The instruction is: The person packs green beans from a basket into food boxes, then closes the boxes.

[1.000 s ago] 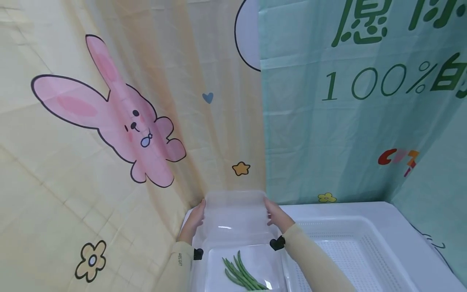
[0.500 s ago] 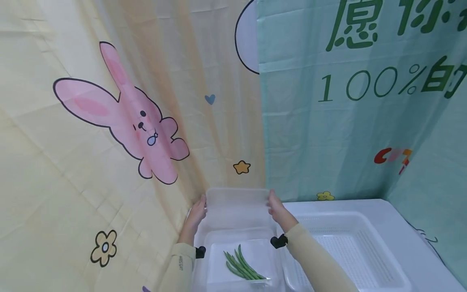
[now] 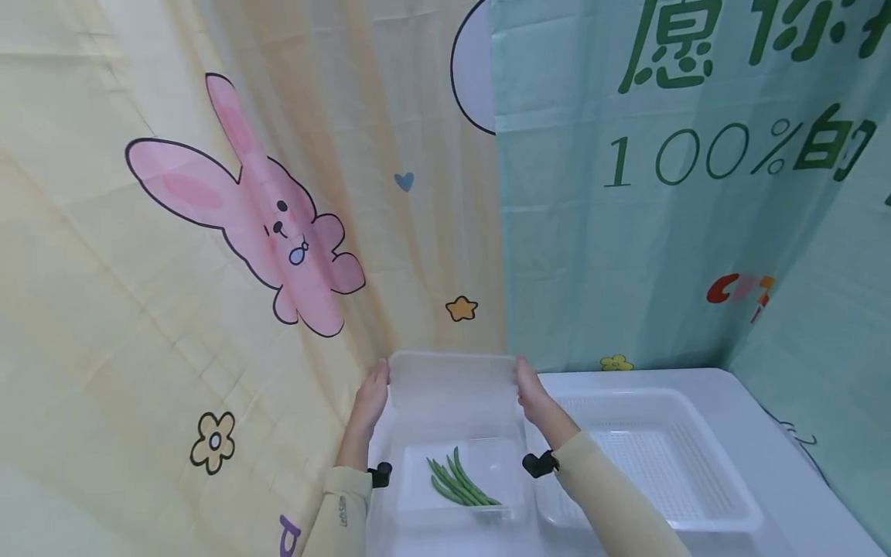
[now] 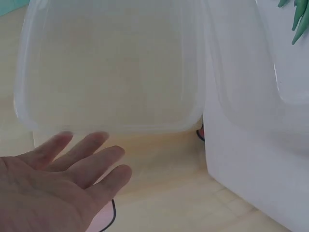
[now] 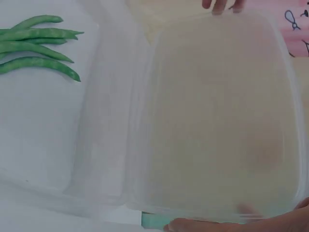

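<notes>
1. Lid (image 3: pixel 452 387), clear plastic, stands raised between both hands above the far end of the clear container (image 3: pixel 459 483).
2. Left hand (image 3: pixel 370 398) presses its left edge with straight, relaxed fingers (image 4: pixel 82 157).
3. Right hand (image 3: pixel 532 394) holds the right edge; its fingers seem flat, though the wrist view barely shows them.
4. Green beans (image 3: pixel 459 487) lie inside the container, beside a white perforated tray (image 3: pixel 724 495).

Yellow bunny curtain (image 3: pixel 209 232) meets green lettered curtain (image 3: pixel 661 232), perhaps a corner
</notes>
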Demonstrator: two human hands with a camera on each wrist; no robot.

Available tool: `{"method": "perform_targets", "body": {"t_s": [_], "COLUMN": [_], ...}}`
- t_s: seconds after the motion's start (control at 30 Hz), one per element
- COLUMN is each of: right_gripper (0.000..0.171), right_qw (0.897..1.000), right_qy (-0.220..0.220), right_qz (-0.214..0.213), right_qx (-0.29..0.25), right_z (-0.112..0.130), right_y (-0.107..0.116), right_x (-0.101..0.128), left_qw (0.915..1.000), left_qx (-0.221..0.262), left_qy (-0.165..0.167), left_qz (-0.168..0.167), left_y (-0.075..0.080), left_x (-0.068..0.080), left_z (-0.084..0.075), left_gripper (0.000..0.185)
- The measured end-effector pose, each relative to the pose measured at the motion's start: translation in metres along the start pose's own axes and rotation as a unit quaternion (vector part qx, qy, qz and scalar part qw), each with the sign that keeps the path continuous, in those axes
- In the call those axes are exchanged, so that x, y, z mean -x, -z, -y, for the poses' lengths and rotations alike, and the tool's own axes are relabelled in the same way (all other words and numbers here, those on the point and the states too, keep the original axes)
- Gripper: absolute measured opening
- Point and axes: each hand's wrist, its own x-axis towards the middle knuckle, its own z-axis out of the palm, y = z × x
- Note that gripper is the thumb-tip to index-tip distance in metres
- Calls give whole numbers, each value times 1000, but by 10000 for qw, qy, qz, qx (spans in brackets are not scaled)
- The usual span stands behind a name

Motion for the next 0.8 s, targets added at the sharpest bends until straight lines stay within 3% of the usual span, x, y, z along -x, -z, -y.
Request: {"method": "perform_targets", "body": {"t_s": [0.2,0.37,0.6,0.7,0.8], "right_gripper": [80,81,81,76,73], "right_qw": [9986,9921,9700,9669,9679], "right_qy": [95,546,1117,1243,1393], "right_qz": [204,212,-162,-143,-22], "right_qx": [472,1109,2152,2224,2090], "right_z": [-8,-23,-49,-65,-79], "right_y": [2,5,-2,-9,-16], "right_x": [17,37,75,92,107], "left_qw": [9992,9985,9994,9991,9987], "left_qx": [398,541,155,299,374], "left_qy": [59,20,125,164,187], "left_qz": [-48,34,-280,-267,-281], "left_y": [5,7,6,3,-3], "left_x": [15,32,57,69,83], "left_z": [0,5,20,29,40], "left_gripper": [87,91,58,50,55]}}
